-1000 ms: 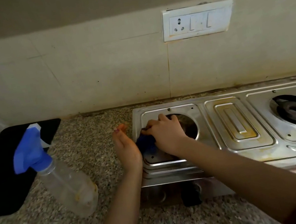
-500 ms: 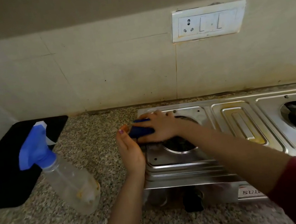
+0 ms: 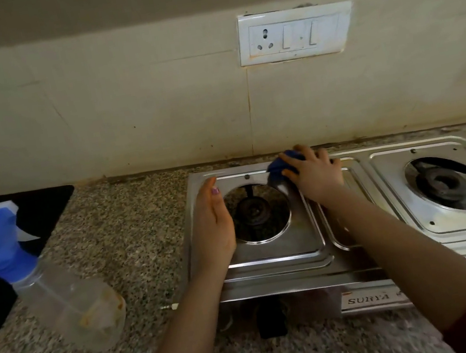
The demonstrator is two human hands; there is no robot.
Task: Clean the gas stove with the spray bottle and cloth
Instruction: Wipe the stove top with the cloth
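Blue cloth (image 3: 277, 167) gripped in my right hand (image 3: 315, 177) is wiping the stove (image 3: 283, 250) along its rear edge; left hand (image 3: 213, 225) flat, bracing; right half probably remaining.

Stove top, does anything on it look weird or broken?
Yes. The left burner and right burner sit bare in their round holes, with no pan stands over them, and both look dark and grimy.

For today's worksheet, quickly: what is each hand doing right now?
Left hand: open, resting on the gas stove.
Right hand: holds the blue cloth against the gas stove.
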